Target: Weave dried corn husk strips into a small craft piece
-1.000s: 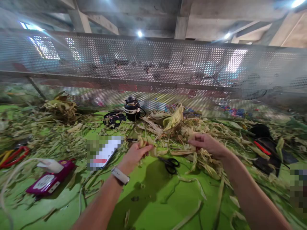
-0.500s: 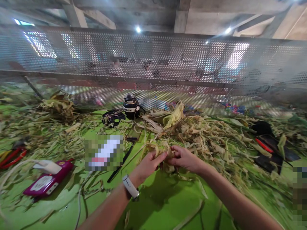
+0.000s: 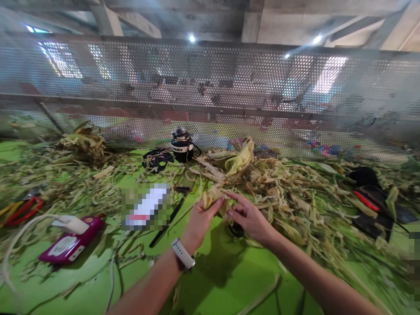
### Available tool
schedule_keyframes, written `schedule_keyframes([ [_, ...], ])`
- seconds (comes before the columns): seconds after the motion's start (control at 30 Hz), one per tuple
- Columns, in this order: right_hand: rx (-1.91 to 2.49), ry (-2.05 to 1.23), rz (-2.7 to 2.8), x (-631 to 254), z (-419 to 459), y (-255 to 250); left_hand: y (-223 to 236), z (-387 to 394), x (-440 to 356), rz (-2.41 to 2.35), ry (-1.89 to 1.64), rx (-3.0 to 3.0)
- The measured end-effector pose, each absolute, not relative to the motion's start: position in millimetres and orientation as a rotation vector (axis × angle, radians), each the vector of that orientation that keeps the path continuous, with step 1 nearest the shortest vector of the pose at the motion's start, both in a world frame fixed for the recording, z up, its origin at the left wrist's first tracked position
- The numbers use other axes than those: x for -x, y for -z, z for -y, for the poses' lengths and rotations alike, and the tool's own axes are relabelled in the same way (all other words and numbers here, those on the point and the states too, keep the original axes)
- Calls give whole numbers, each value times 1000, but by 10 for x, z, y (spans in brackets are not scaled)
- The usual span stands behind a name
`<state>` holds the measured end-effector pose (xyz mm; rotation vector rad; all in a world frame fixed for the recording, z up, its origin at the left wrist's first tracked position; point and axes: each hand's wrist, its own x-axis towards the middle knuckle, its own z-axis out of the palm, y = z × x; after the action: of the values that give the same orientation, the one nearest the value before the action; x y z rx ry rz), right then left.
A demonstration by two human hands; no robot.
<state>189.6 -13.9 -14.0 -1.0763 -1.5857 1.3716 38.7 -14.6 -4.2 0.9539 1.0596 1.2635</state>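
Note:
My left hand, with a white-strapped watch on its wrist, is closed on a gathered bunch of pale dried corn husk. The thumb presses on top of it; the other fingers are partly hidden. At the bunch's right side is my right hand, its index finger stretched out and its thumb apart from it, the fingertips close to the husk's edge. Below those fingers a dark ring-shaped thing shows in part. Behind both hands lies a larger heap of loose husks.
A magenta power strip with a white charger lies left, beside a blurred-out phone-like thing and a black stick-like tool. Red-handled pliers lie far left. A black jar stands before the perforated metal screen.
My right hand's fingers have loosened and spread from the husk, and a dark ring shape shows beneath them. My left hand keeps its grip. The view has shifted slightly.

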Motion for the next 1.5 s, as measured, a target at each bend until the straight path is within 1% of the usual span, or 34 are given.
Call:
schedule_keyframes([
  [0.13, 1206, -1305, 1538, -1914, 126, 113, 36, 140, -396, -1103, -1303, -905],
  [0.3, 1322, -968, 1732, -1957, 104, 94, 125, 116, -410, -1142, -1302, -1010],
  [0.37, 1345, -893, 1773, -1961, 96, 101, 173, 101, -398, -1154, -1312, -1134],
  [0.43, 1344, -980, 1699, -1948, 92, 118, 217, 90, -385, -1165, -1322, -1254],
  [0.5, 1300, -1182, 1565, -1927, 94, 131, 244, 88, -384, -1175, -1328, -1292],
  [0.63, 1176, -1544, 1412, -1909, 110, 108, 218, 112, -423, -1136, -1346, -1147],
  [0.77, 1157, -1704, 1375, -1933, 117, 69, 137, 139, -447, -1126, -1349, -957],
  [0.97, 1140, -1678, 1456, -1945, 98, 82, 158, 116, -415, -1116, -1330, -715],
  [1.13, 1081, -1512, 1492, -1960, 95, 91, 194, 91, -427, -1014, -1296, -459],
  [1.27, 899, -1668, 1432, -1966, 125, 102, 237, 115, -464, -947, -1259, -469],
  [1.33, 856, -1683, 1442, -1965, 136, 120, 253, 133, -478, -926, -1272, -490],
  [1.5, 968, -1681, 1489, -1963, 122, 187, 218, 136, -466, -970, -1236, -424],
])
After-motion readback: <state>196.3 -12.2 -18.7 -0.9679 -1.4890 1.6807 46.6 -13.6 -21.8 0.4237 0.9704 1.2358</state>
